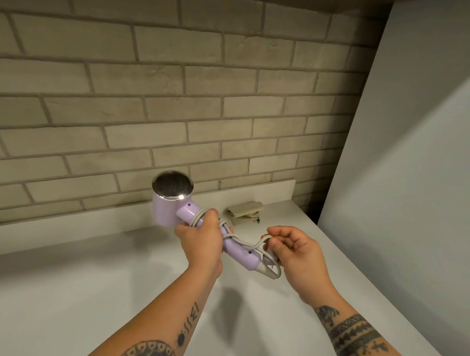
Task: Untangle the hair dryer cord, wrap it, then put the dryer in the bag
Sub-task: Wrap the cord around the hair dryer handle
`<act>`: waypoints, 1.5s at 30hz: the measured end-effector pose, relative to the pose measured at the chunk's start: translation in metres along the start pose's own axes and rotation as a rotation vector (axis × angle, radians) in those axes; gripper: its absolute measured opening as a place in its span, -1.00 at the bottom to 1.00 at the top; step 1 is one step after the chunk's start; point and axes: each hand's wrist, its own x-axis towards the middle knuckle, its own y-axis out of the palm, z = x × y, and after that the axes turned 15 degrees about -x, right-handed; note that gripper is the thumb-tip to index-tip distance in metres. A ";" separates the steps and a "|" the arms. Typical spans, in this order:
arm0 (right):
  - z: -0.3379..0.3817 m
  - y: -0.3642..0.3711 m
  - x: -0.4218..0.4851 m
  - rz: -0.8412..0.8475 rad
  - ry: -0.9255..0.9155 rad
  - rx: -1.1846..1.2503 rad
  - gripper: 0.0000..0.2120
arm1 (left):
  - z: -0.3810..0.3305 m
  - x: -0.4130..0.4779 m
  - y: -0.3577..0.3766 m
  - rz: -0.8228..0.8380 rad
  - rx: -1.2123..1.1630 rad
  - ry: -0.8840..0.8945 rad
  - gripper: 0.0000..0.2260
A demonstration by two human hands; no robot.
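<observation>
The hair dryer (169,207) is held above the table (96,284). Its handle is gripped by the curled fingers of the left hand (201,235), with several turns of the cord (249,245) trapped under and just past them. A loop of cord is pinched between thumb and fingers of the right hand (294,253), beside the handle's butt end. The turns look loose and crossed, so they could be slid off the butt if tension is released, or a tangle could be tightened if the loop is pulled hard. The cord's root could be kinked by a sharp bend. The folded bag (244,212) lies beyond both hands, apparently unopened.
</observation>
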 end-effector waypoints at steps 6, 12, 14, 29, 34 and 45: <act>0.005 -0.001 0.001 -0.082 0.003 -0.050 -0.89 | 0.003 0.003 0.003 -0.035 0.054 0.086 -0.58; 0.004 0.005 -0.005 -0.293 0.011 0.088 -0.90 | 0.007 -0.003 0.009 -0.019 0.062 0.132 -0.60; 0.004 0.006 -0.008 -0.310 0.014 0.106 -0.90 | 0.007 -0.003 0.008 -0.009 0.069 0.133 -0.61; 0.001 -0.001 -0.013 -0.006 0.167 0.291 -0.89 | 0.014 0.001 0.004 -0.050 0.062 0.052 -0.58; 0.002 -0.001 -0.014 -0.045 0.135 0.278 -0.91 | 0.020 0.004 0.007 -0.063 0.059 -0.001 -0.62; -0.015 0.004 -0.017 -0.045 0.150 0.110 -0.91 | 0.027 0.008 0.005 -0.083 0.090 0.032 -0.70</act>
